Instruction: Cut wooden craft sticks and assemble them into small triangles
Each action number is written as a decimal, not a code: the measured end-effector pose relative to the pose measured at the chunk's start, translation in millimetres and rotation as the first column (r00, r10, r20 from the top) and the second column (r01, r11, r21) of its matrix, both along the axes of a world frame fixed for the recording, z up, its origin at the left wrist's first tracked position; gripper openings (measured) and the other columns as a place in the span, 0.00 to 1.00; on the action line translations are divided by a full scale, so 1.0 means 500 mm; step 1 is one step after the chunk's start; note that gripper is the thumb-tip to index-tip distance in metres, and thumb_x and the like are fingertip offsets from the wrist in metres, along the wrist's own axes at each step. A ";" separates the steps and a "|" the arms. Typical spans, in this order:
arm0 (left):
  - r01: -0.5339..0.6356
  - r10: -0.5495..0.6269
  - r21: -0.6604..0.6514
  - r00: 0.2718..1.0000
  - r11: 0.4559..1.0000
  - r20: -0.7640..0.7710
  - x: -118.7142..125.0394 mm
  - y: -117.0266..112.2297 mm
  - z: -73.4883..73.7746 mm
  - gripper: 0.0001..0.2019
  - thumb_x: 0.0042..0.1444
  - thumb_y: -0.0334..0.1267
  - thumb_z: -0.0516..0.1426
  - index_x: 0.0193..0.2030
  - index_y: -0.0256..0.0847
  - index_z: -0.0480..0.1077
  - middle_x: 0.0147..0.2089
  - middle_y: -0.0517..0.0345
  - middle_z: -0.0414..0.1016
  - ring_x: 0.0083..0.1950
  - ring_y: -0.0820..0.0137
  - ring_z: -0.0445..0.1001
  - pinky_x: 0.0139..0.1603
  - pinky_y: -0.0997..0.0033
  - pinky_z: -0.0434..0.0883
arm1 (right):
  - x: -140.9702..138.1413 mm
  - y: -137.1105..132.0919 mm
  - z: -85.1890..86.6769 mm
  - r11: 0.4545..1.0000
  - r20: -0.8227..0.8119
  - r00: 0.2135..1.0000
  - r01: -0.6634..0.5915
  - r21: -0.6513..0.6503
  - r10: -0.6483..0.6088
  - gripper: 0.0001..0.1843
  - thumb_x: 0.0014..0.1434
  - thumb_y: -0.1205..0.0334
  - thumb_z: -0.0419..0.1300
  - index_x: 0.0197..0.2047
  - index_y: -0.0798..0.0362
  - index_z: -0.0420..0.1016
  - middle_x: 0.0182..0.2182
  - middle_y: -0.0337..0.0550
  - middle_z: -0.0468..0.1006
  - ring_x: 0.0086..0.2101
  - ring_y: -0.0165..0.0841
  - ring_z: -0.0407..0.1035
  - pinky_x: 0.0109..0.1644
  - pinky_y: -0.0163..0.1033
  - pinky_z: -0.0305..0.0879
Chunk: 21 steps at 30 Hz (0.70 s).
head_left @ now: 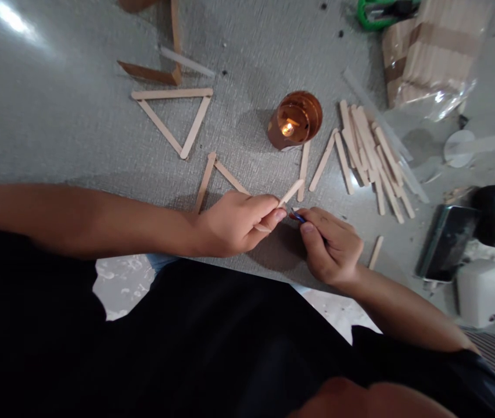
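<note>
My left hand [243, 223] is closed around a wooden popsicle stick [291, 191], pinched between thumb and fingers; its upper end sticks out toward the candle. A little to the right, my right hand [332, 244] grips a small blue tool with a thin tip [297, 216], mostly hidden by the fingers. The tip points at the stick, and a light bit shows beside it. Above my left hand lie two joined popsicle sticks [212, 165], partly covered by that hand. A triangle of popsicle sticks [172, 93] lies farther up the table.
A lit candle in a brown glass [302, 119] stands beyond my hands. Rightward lie a pile of loose sticks [373, 154], joined sticks [323, 159], bagged sticks [439, 52], a phone [448, 241] and a white box [480, 293]. Bent brown strips [151, 72] lie upper left.
</note>
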State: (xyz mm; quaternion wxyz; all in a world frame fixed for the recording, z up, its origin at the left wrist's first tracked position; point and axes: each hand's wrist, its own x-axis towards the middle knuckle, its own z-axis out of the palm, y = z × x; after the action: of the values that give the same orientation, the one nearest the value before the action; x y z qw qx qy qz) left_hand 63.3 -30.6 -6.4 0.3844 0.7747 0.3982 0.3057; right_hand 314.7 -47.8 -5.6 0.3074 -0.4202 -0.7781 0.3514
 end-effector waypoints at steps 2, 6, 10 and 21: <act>0.002 -0.002 -0.001 1.000 1.000 0.007 0.000 0.000 -0.001 0.19 0.77 0.42 0.50 0.32 0.42 0.66 0.28 0.61 0.79 0.28 0.75 0.77 0.33 0.70 0.67 | -0.001 0.000 0.000 1.000 -0.004 1.000 0.003 0.000 -0.003 0.17 0.71 0.68 0.59 0.59 0.51 0.81 0.42 0.46 0.83 0.39 0.31 0.77 0.41 0.38 0.74; 0.006 -0.005 -0.005 1.000 1.000 0.013 0.000 -0.001 -0.003 0.19 0.77 0.42 0.50 0.32 0.42 0.66 0.28 0.61 0.78 0.28 0.75 0.77 0.33 0.70 0.67 | -0.002 0.001 0.001 1.000 -0.012 1.000 0.003 0.001 -0.003 0.17 0.71 0.69 0.59 0.59 0.51 0.81 0.42 0.46 0.83 0.38 0.31 0.76 0.41 0.38 0.74; 0.014 -0.014 -0.004 1.000 1.000 0.012 -0.001 0.000 -0.001 0.19 0.77 0.42 0.50 0.32 0.42 0.67 0.28 0.61 0.78 0.28 0.75 0.76 0.33 0.70 0.66 | -0.003 0.001 0.001 1.000 -0.015 1.000 -0.001 0.001 0.001 0.17 0.71 0.69 0.59 0.59 0.51 0.81 0.42 0.46 0.82 0.38 0.31 0.76 0.40 0.38 0.73; 0.068 -0.069 -0.024 0.997 0.997 -0.033 0.004 -0.001 -0.011 0.19 0.77 0.45 0.50 0.34 0.41 0.69 0.27 0.61 0.77 0.27 0.73 0.74 0.33 0.68 0.64 | -0.007 0.002 0.003 0.999 -0.049 0.999 -0.022 -0.036 0.021 0.15 0.72 0.68 0.59 0.58 0.51 0.81 0.41 0.44 0.82 0.40 0.30 0.77 0.44 0.37 0.75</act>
State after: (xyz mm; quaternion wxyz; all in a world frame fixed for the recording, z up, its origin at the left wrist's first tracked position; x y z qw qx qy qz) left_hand 65.1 -31.2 -12.0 0.3966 0.7885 0.3815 0.2746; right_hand 311.4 -46.8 -4.2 0.3145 -0.4088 -0.7683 0.3791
